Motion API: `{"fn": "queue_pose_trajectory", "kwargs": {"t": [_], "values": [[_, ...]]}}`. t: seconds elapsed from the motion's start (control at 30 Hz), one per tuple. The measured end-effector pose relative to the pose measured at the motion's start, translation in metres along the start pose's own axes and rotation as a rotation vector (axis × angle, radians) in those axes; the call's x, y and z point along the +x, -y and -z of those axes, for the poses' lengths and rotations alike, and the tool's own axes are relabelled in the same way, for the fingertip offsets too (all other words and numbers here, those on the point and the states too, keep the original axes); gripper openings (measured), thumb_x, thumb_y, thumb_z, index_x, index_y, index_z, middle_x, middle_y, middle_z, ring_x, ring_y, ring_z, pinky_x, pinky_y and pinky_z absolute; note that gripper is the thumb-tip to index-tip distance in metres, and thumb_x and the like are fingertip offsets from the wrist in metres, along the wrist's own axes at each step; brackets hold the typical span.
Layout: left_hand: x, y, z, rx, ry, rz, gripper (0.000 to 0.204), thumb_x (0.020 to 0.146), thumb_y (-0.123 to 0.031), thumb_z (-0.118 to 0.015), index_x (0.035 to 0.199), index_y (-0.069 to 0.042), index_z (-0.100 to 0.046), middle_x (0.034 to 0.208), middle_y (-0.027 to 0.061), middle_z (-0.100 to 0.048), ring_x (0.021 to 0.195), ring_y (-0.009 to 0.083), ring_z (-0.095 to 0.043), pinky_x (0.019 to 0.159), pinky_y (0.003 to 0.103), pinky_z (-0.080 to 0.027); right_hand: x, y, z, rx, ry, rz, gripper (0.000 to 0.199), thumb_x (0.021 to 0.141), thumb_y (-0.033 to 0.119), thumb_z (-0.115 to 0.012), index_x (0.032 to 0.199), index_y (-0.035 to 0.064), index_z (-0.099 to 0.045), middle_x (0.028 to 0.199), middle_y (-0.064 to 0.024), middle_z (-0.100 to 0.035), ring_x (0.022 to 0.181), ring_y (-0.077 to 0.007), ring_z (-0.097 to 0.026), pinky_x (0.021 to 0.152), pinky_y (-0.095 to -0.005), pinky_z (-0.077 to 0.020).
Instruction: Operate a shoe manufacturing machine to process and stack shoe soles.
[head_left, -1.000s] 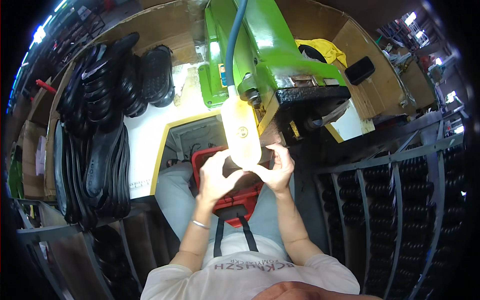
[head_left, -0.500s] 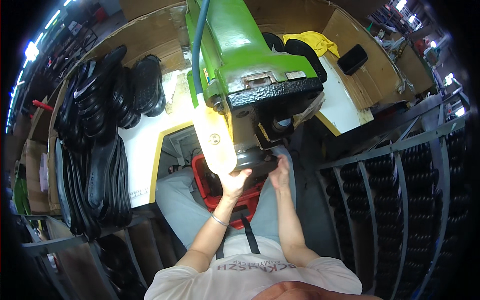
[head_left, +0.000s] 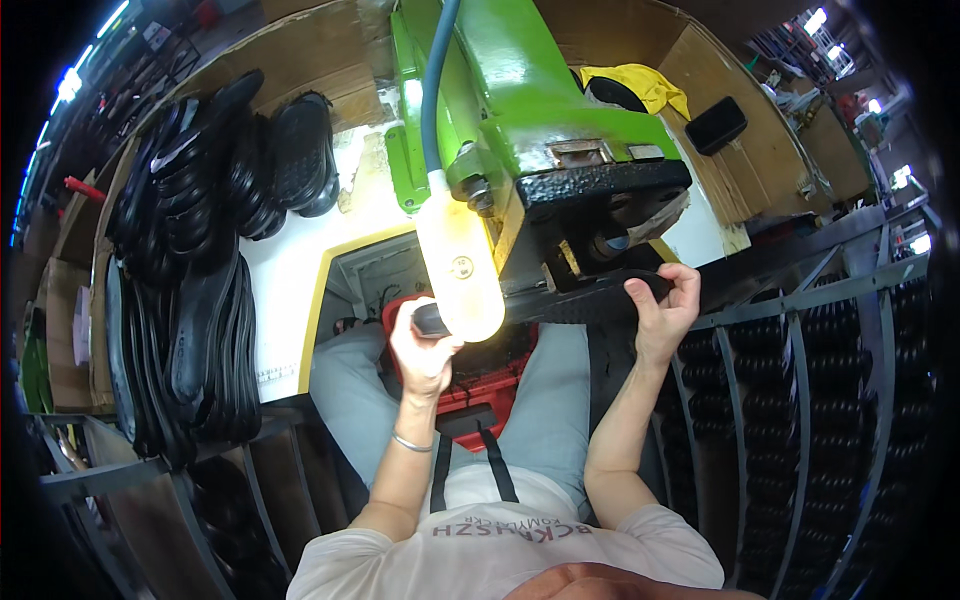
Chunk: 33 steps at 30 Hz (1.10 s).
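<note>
A long black shoe sole (head_left: 592, 302) lies crosswise under the head of the green machine (head_left: 535, 85), its ridged edge showing. My left hand (head_left: 425, 352) is closed on its left end, beside the white lamp (head_left: 458, 268), which covers part of the sole. Around the right end my right hand (head_left: 667, 312) has its fingers bent, with the thumb raised on the near side. Where the sole meets the machine's lower part is hidden by the black machine head (head_left: 605, 190).
Stacked black soles (head_left: 205, 350) cover the left white tabletop (head_left: 285, 290). A yellow cloth (head_left: 640, 85) and a black phone-like object (head_left: 716, 125) lie at the back right. Between my legs sits a red container (head_left: 475, 400). Racks of black soles (head_left: 835, 370) stand at right.
My hands have moved apart, the left one leftward, the right one rightward and up. The sole now stretches lengthwise between them. The machine appears shifted slightly right in view.
</note>
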<state>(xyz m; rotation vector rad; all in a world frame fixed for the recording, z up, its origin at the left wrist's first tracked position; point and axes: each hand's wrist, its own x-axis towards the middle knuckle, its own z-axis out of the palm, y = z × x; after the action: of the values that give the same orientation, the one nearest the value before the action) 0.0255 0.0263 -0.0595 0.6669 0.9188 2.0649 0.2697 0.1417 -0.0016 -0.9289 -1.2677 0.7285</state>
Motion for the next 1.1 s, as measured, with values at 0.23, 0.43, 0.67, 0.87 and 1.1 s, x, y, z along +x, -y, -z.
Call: {"fn": "queue_pose_trajectory", "kwargs": {"t": [0.23,0.43,0.67,0.87,1.1], "values": [[-0.003,-0.023,0.093,-0.242,-0.043,0.107,0.047,0.070,0.005,-0.070,0.111,-0.007,-0.051,0.106,0.0095,-0.060,0.098,0.0269,-0.062,0.087,0.050,-0.053,-0.033,0.007,-0.075,0.269,0.243,-0.116,0.056,0.059,0.004,-0.089,0.095,0.0031,-0.047,0.095,-0.0042,-0.046,0.084,-0.0114,-0.049,0.076,-0.0248,-0.0458],[-0.017,-0.046,0.109,-0.229,-0.054,0.003,0.045,0.068,-0.006,-0.082,0.101,-0.008,-0.051,0.103,0.0068,-0.057,0.094,0.0243,-0.060,0.086,0.044,-0.053,-0.066,-0.016,-0.091,0.192,0.268,-0.003,0.063,0.055,0.002,-0.091,0.100,0.0029,-0.046,0.098,-0.0059,-0.046,0.091,-0.0150,-0.050,0.083,-0.0281,-0.0451],[-0.025,-0.043,0.034,0.540,0.548,-0.416,0.041,0.052,0.016,-0.063,0.089,-0.002,-0.066,0.095,0.0121,-0.066,0.094,0.0310,-0.063,0.102,0.062,-0.040,-0.102,0.009,-0.082,0.457,0.150,-0.506,0.065,0.083,0.007,-0.062,0.140,-0.0041,-0.032,0.137,-0.0146,-0.043,0.130,-0.0235,-0.039,0.109,-0.0339,-0.0269],[0.034,-0.060,-0.021,0.851,0.811,-0.571,0.034,0.067,0.000,-0.064,0.100,-0.003,-0.065,0.109,0.0151,-0.062,0.112,0.0362,-0.056,0.098,0.046,-0.045,-0.096,0.054,-0.022,0.572,0.235,-0.841,0.068,0.070,-0.001,-0.053,0.136,-0.0069,-0.039,0.120,-0.0139,-0.058,0.111,-0.0243,-0.058,0.099,-0.0327,-0.0438],[0.205,-0.100,0.148,1.733,0.152,-0.695,0.040,0.076,-0.015,-0.068,0.114,-0.004,-0.059,0.120,0.0182,-0.056,0.124,0.0388,-0.043,0.106,0.044,-0.033,0.005,0.056,-0.008,0.435,0.416,-0.507,0.059,0.078,0.001,-0.057,0.134,-0.0098,-0.044,0.127,-0.0146,-0.056,0.112,-0.0175,-0.057,0.097,-0.0281,-0.0427]]}}
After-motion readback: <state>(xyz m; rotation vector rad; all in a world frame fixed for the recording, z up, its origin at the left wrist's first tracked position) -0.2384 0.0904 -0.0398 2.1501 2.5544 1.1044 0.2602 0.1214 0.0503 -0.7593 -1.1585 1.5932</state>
